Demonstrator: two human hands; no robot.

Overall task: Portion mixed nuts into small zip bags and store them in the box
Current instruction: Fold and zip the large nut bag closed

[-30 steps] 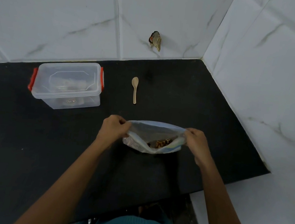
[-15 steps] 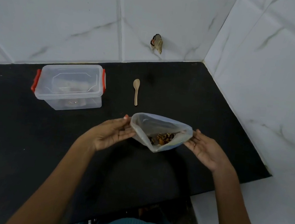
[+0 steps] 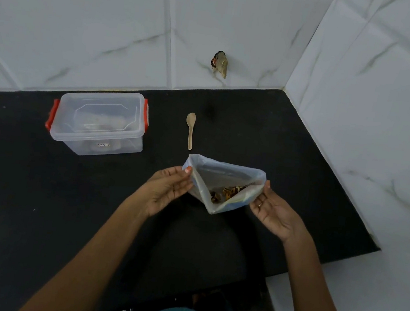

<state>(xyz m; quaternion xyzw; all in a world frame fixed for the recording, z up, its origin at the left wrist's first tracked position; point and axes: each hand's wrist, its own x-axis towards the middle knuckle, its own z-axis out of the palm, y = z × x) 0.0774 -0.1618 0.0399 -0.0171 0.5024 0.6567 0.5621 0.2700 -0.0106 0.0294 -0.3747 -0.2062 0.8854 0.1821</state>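
The lidded box (image 3: pixel 99 120) sits far left on the table (image 3: pixel 299 166), well apart from the bag (image 3: pixel 222 175). Our left hand (image 3: pixel 169 189) is spread, fingers straight against the bag's left side, thumb on its rim. Just beyond that rim lies the spoon (image 3: pixel 190 130), handle pointing back at us, bowl toward the wall (image 3: pixel 111 29); we judge it an easier reach for the left hand. The bag gapes wide, nuts (image 3: pixel 230 191) low inside. Our right hand (image 3: pixel 274 211), spread too, props the right side.

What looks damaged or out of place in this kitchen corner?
A ragged brownish patch mars the white marbled wall tile above the small wooden spoon; it looks like a chipped hole or stuck scrap.
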